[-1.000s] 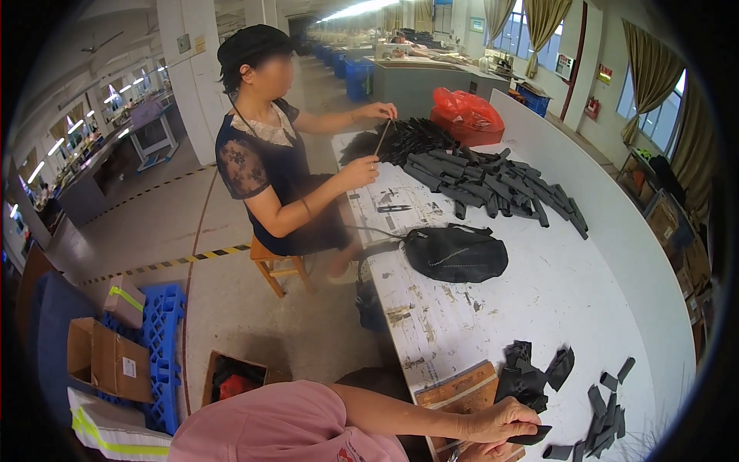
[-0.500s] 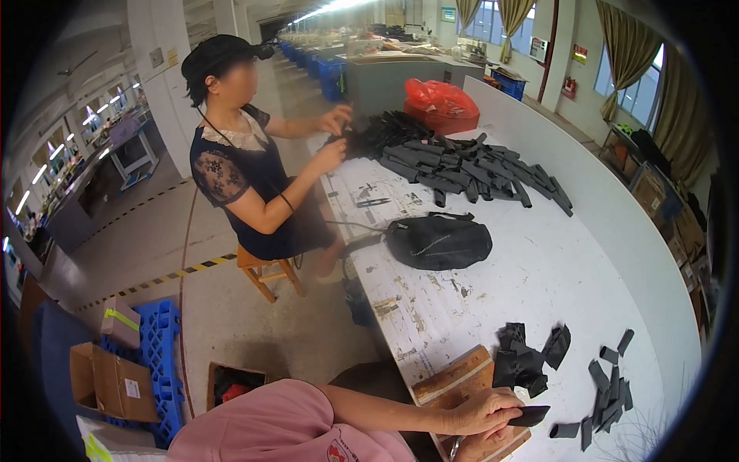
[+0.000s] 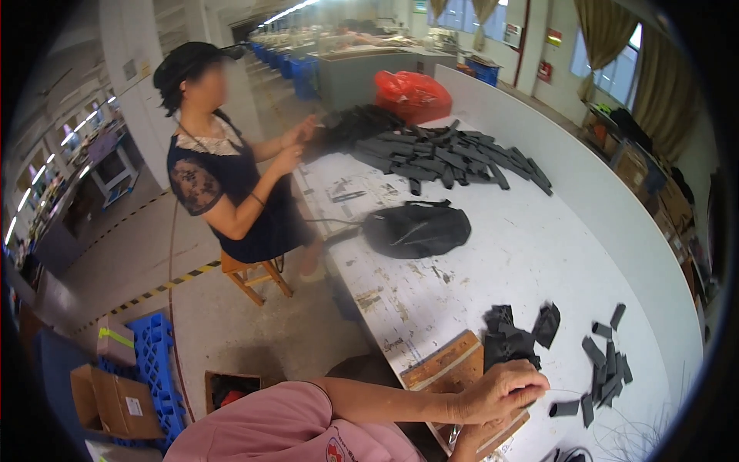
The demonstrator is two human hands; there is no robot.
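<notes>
Beside the wooden block (image 3: 450, 368), left hand (image 3: 500, 393) closed on a black piece (image 3: 508, 346); best gripped firmly; right hand (image 3: 481, 439) unclear.

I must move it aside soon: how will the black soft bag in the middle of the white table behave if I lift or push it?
The black soft bag looks slumped and creased, so it would probably sag, not keep its shape. Its low, flat lie on the white table suggests little inside, so likely light. A thin cord leads from it toward the table's edge and might drag or snag when pushed.
</notes>
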